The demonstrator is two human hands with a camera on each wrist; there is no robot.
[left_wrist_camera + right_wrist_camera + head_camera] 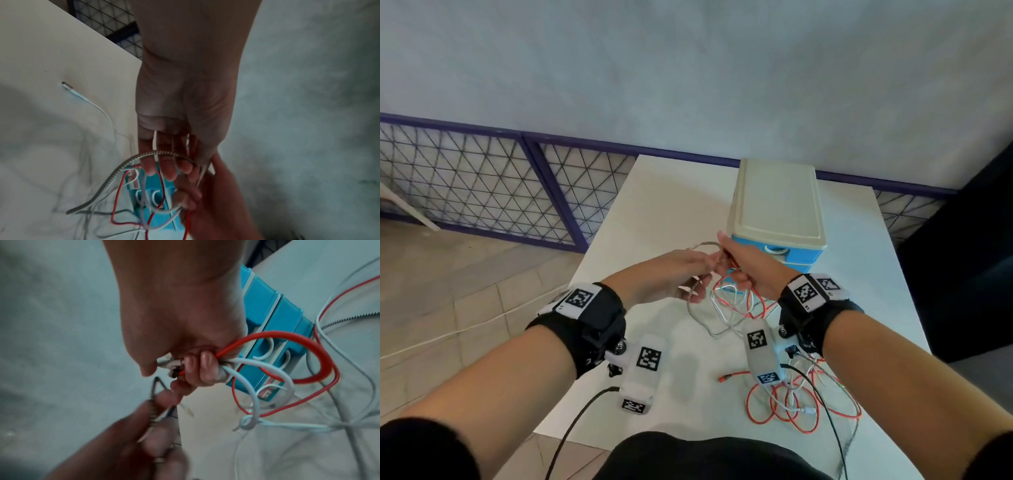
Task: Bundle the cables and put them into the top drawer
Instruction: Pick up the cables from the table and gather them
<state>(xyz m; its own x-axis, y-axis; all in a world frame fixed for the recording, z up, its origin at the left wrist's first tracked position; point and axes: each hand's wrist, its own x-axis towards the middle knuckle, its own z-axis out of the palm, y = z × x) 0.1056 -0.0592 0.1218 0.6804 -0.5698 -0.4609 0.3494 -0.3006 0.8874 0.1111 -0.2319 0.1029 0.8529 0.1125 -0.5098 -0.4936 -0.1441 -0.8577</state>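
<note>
Above the white table (pixel 654 212), my right hand (pixel 744 270) grips a bunch of looped red cable (pixel 287 339) and white cable (pixel 252 363) in a closed fist (pixel 195 366). The loops (pixel 736 301) hang down to the table. Just to its left, my left hand (pixel 683 274) pinches a silver braided cable (pixel 164 153), which arcs over its fingers (pixel 170 170) towards the right hand (pixel 216 203). The blue drawer unit (pixel 777 205) with a cream top stands right behind the hands. Its drawers (pixel 287 313) look closed.
More red, white and braided cable lies tangled at the table's front right (pixel 801 404), with a red plug (pixel 722 378) beside it. A white plug (pixel 69 88) lies on the table to the left. The table's left edge drops to a tiled floor (pixel 448 291).
</note>
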